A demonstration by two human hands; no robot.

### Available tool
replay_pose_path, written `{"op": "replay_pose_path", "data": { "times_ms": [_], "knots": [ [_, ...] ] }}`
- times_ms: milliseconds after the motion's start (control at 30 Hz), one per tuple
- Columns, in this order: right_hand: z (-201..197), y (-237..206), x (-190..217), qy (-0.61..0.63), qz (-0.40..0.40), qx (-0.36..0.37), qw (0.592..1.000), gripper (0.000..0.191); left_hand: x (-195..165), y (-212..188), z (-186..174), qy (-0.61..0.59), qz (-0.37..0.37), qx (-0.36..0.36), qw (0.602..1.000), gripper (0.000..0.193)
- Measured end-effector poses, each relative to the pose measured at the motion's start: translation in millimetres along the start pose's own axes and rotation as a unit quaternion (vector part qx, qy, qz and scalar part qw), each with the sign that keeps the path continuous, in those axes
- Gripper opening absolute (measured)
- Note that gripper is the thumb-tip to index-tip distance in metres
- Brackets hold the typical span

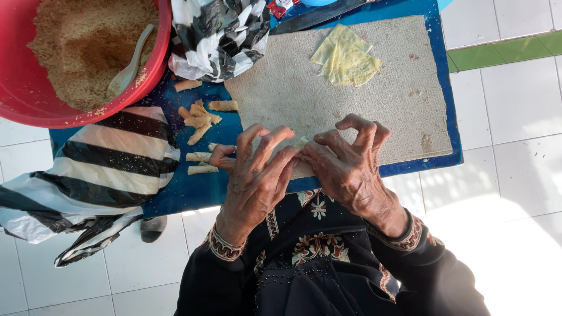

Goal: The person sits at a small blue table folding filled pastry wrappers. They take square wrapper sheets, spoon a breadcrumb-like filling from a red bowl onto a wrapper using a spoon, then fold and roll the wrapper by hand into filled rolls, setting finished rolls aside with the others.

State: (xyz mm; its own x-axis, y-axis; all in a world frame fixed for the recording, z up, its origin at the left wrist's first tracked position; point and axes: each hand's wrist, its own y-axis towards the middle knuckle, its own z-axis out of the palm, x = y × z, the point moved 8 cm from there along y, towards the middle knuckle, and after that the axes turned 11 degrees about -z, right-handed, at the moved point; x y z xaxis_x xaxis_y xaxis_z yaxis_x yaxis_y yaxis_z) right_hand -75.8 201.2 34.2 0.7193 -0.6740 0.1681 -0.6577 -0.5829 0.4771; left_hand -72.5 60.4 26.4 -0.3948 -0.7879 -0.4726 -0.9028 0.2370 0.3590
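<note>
A small pale piece of wrapper (301, 142) sits pinched between both hands at the near edge of the grey board (363, 111), mostly hidden by fingers. The left hand (254, 169) and right hand (345, 161) meet over it, fingers curled and fingertips pressing down on it — a hold that looks suited to rolling it tight against the rough surface. Farther up the board lie flat yellow wrapper sheets (346, 55), within easy reach. The board rests on a blue mat (199, 190); just left of the hands, finished rolls (201, 120) lie scattered on it, apart from the working spot. A black-and-white striped plastic bag (105, 169) drapes over the mat's left edge, another bag (218, 32) bunches at the top. A red basin (155, 58) of brown crumbly filling holds a spoon (130, 67). White floor tiles (515, 105) lie open to the right — most free room is there and on the board's middle.
</note>
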Motion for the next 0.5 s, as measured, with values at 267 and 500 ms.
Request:
{"op": "replay_pose_path", "data": {
  "times_ms": [267,500],
  "knots": [
    [3.1,1.7,-13.4,0.084,0.016,-0.021,0.996,0.023,0.7,-9.9,10.6,0.057,0.027,-0.049,0.997,0.022],
    [-2.9,-3.0,2.5,-0.026,-0.021,-0.019,0.999,0.030,-4.1,-9.9,13.0,0.149,0.040,-0.063,0.986,0.022]
  ]
}}
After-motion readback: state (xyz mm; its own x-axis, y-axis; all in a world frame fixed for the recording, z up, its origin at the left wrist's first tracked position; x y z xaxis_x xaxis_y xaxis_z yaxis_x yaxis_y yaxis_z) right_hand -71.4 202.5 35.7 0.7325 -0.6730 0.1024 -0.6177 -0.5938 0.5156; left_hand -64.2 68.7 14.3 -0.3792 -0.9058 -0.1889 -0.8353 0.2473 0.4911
